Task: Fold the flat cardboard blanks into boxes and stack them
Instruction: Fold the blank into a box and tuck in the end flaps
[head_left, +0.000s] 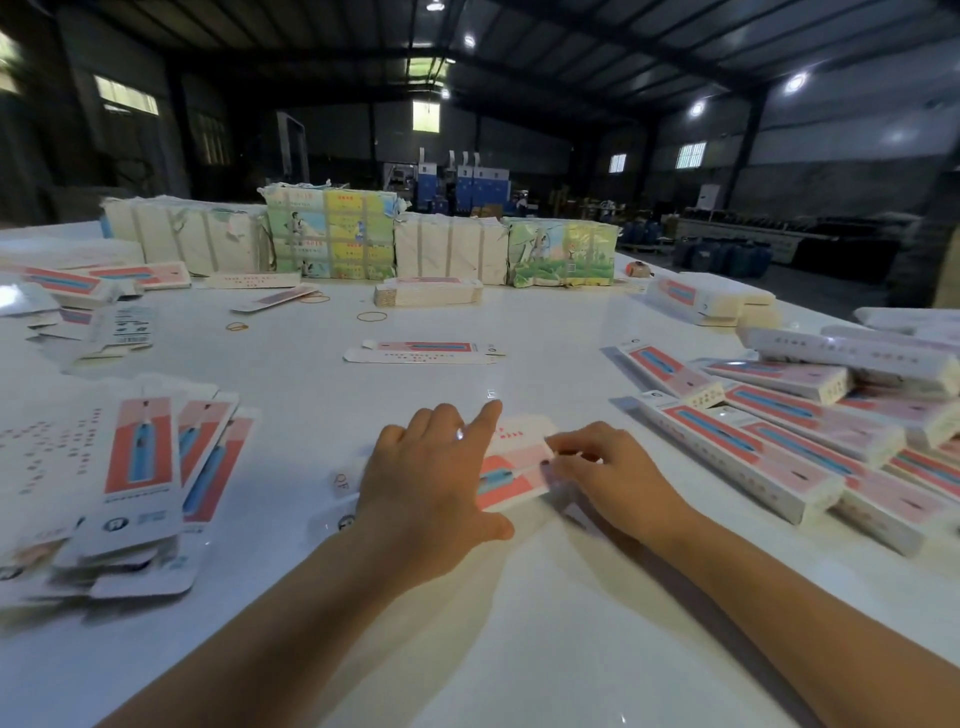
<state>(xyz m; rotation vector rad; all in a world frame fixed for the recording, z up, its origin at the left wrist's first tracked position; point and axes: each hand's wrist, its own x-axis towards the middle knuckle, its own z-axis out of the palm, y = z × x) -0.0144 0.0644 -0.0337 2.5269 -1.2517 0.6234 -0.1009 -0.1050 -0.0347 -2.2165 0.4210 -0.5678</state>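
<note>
Both hands on pink carton blank (514, 462) at table centre: left hand (431, 483) flat, fingers spread, pressing; right hand (613, 478) pinching flap edge. Thin, light card, creases easily, so grab by flaps. Folded boxes (779, 441) piled at 3 o'clock, flat blanks (140, 467) at 9.

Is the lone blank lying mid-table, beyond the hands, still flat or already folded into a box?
Flat. The lone blank lies unfolded on the white table, end tabs spread, with no raised sides, unlike the folded boxes piled at right.
</note>
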